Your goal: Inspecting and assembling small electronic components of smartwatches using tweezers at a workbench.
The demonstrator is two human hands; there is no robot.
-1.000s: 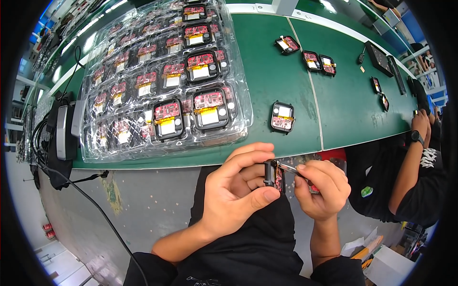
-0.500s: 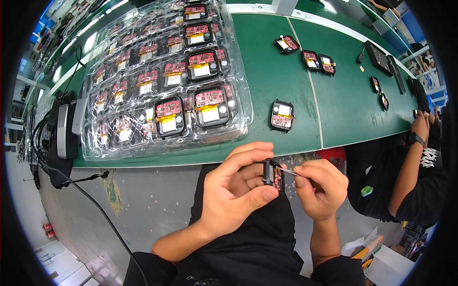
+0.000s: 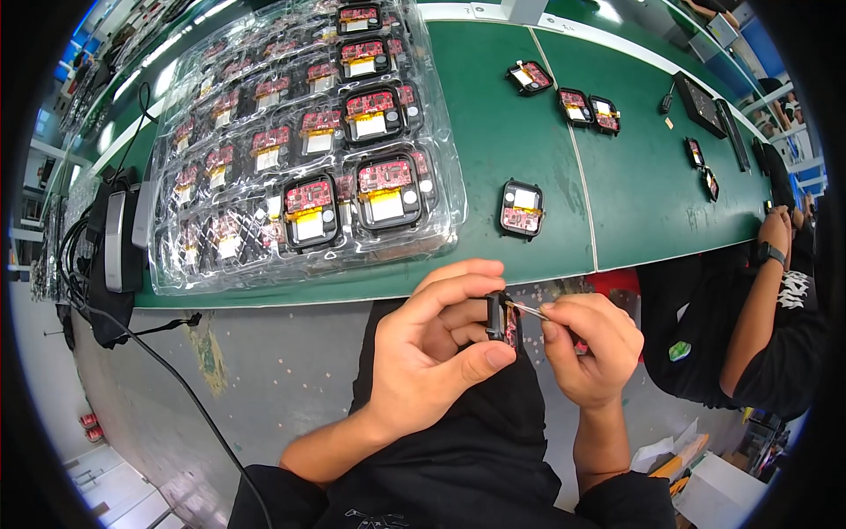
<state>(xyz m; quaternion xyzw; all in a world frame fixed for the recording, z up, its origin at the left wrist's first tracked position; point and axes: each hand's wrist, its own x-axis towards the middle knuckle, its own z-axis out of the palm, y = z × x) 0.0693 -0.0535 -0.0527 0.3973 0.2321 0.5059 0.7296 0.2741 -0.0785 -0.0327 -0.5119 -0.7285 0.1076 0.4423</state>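
Observation:
In front of my lap, my left hand (image 3: 432, 353) is closed around a black smartwatch case (image 3: 495, 319), gripping it by its edges between the thumb and fingers. The case is tilted on edge, and its open side with a red circuit board (image 3: 510, 328) faces right. Metal tweezers (image 3: 531, 310) are pinched between the thumb and forefinger of my right hand (image 3: 592, 346). Their tip reaches the upper part of the open case; what exactly it touches is too small to tell. Another open watch case (image 3: 522, 210) lies on the green table just beyond my hands.
Stacked clear plastic trays (image 3: 264, 278) on the left hold several watch cases with red boards. More cases (image 3: 575, 108) lie farther back, near a screwdriver (image 3: 667, 99) and a black box (image 3: 700, 106). A co-worker's arm (image 3: 751, 317) is at right. A black cable (image 3: 189, 388) hangs at left.
The tweezers and right fingers have shifted very slightly at the case's upper part. My left hand keeps the same grip, and the view has moved a little.

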